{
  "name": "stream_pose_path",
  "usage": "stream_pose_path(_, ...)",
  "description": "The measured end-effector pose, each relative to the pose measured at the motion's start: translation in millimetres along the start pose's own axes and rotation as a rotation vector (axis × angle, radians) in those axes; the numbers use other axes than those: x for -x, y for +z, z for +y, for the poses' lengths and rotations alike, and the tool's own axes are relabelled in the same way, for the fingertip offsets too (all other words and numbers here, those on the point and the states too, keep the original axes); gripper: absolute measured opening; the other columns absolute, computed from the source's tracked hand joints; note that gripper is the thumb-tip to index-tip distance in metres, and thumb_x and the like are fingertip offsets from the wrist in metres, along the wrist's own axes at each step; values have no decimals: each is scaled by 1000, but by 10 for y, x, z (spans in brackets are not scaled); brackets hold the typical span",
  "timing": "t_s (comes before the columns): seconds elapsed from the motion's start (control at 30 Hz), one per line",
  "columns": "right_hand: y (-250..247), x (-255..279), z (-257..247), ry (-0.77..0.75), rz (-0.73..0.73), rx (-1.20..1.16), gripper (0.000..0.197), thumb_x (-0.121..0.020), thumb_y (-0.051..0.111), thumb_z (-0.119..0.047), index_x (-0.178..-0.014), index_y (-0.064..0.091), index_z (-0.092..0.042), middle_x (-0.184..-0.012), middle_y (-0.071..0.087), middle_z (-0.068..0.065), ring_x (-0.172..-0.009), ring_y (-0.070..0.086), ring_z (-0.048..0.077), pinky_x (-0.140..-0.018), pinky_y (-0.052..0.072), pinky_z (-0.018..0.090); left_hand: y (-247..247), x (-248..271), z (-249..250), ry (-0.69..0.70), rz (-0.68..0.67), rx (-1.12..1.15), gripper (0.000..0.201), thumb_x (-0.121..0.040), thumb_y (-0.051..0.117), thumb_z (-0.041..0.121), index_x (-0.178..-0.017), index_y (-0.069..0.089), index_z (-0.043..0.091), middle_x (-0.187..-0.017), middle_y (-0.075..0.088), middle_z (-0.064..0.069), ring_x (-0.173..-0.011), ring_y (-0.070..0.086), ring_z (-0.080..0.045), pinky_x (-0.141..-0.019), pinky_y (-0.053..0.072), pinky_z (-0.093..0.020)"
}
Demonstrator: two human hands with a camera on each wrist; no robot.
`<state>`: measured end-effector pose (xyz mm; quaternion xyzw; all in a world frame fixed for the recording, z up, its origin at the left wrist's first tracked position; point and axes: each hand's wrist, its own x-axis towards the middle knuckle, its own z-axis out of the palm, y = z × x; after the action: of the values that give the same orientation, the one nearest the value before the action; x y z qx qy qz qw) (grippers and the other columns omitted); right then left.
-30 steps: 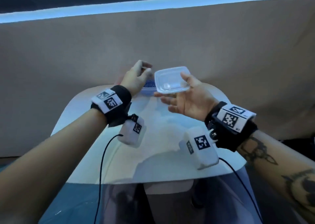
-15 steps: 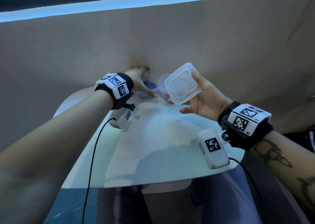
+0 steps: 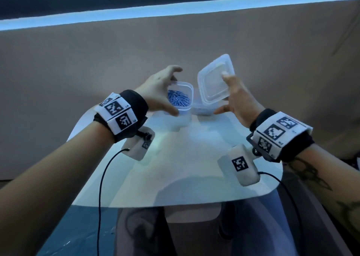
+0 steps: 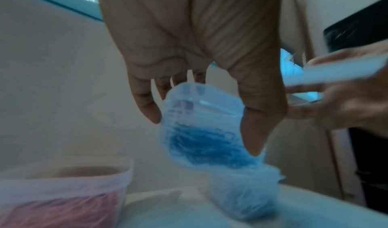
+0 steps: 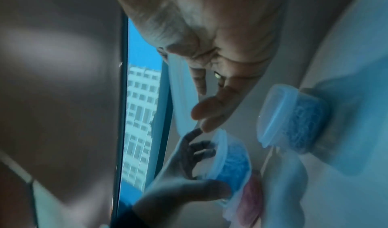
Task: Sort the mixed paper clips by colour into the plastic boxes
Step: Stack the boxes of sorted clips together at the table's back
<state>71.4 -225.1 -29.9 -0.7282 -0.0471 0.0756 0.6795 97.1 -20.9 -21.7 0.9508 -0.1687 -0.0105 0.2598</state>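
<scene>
My left hand [image 3: 172,92] grips a clear plastic box [image 3: 180,97] of blue paper clips, thumb on the near wall and fingers on the far wall. The left wrist view shows this blue-clip box [image 4: 201,142] tilted and blurred, just above the white table [image 3: 185,164]. My right hand [image 3: 224,93] holds a clear lid [image 3: 212,80], tilted up on edge beside that box. A second box [image 3: 201,110] stands on the table under the lid. In the right wrist view this second box [image 5: 293,120] holds blue clips.
A box of pink-red clips [image 4: 63,198] stands left of the held box, hidden behind my left hand in the head view. A tan wall [image 3: 175,47] rises close behind the table's far edge. Wrist cables hang over the near edge.
My left hand has closed round the blue-clip box at the far edge and brought it nearer and upward. My right hand has tipped the lid more upright.
</scene>
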Motion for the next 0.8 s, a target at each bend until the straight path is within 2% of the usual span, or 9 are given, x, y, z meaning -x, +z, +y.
stream_pose_path(0.03, 24, -3, -4, -111, 20, 204, 41, -95, 34, -40, -131, 43, -20, -112, 52, 1, -104, 53, 18, -69, 55, 33, -7, 61, 44, 18, -14, 24, 106, -53, 86, 10, -141, 27, 16, -120, 49, -5, -110, 47, -13, -86, 34, -11)
stream_pose_path(0.1, 56, 26, -2, -305, -24, 634, 52, -94, 34, -45, -144, 28, -29, -125, 50, 3, -115, 49, 21, -95, 44, 39, -16, 155, 116, 45, -41, 71, 111, -55, 86, 9, -143, 20, 18, -117, 49, -3, -107, 47, -10, -78, 35, -3)
stream_pose_path(0.17, 69, 67, 11, -352, -144, 892, 60, -91, 30, -56, -146, 12, -40, -134, 46, 5, -120, 48, 26, -100, 38, 39, -38, 230, 163, 57, -54, 123, 119, -56, 86, 8, -147, 10, 21, -114, 50, -3, -107, 49, -11, -79, 36, 1)
stream_pose_path(0.27, 77, 143, -26, -289, -259, 912, 72, -80, 29, -75, -142, 3, -51, -145, 29, -3, -127, 41, 23, -105, 36, 44, -70, 310, 172, 64, -70, 163, 128, -56, 86, 10, -149, -1, 22, -113, 53, -4, -106, 52, -12, -82, 38, -2)
stream_pose_path(0.4, 163, 317, -159, -340, -344, 1189, 79, -77, 48, -66, -144, 12, -47, -154, 8, -3, -141, 8, 17, -109, 26, 38, -51, 370, 198, 84, -90, 182, 140, -44, 86, 33, -148, -7, 28, -111, 57, 0, -104, 56, -13, -86, 43, -14)
stream_pose_path(0.5, 192, 385, -216, -357, -351, 1170, 71, -82, 51, -58, -143, 15, -47, -154, 6, -5, -141, 4, 13, -105, 25, 35, -38, 404, 217, 115, -34, 230, 140, -36, 75, 52, -147, -10, 34, -120, 50, 5, -113, 53, -9, -91, 46, -19)
stream_pose_path(0.6, 164, 351, -188, -378, -361, 1052, 60, -86, 50, -53, -139, 22, -49, -153, 10, -9, -141, 7, 11, -107, 23, 34, -23, 438, 231, 160, -3, 310, 139, -39, 77, 51, -142, -15, 40, -138, 33, -5, -124, 46, -12, -88, 45, -14)
stream_pose_path(0.73, 162, 300, -181, -401, -390, 853, 63, -71, 56, -64, -129, 32, -55, -150, 19, -13, -140, 14, 9, -115, 20, 46, 2, 471, 255, 216, 47, 371, 138, -42, 79, 46, -140, -17, 38, -151, 22, -14, -140, 26, -9, -97, 41, -16)
stream_pose_path(0.8, 148, 284, -205, -357, -408, 801, 65, -66, 56, -68, -127, 36, -57, -149, 21, -18, -139, 16, 4, -115, 21, 44, 15, 503, 263, 215, 71, 414, 140, -41, 81, 45, -144, -13, 35, -150, 22, -9, -131, 40, -8, -96, 42, -14)
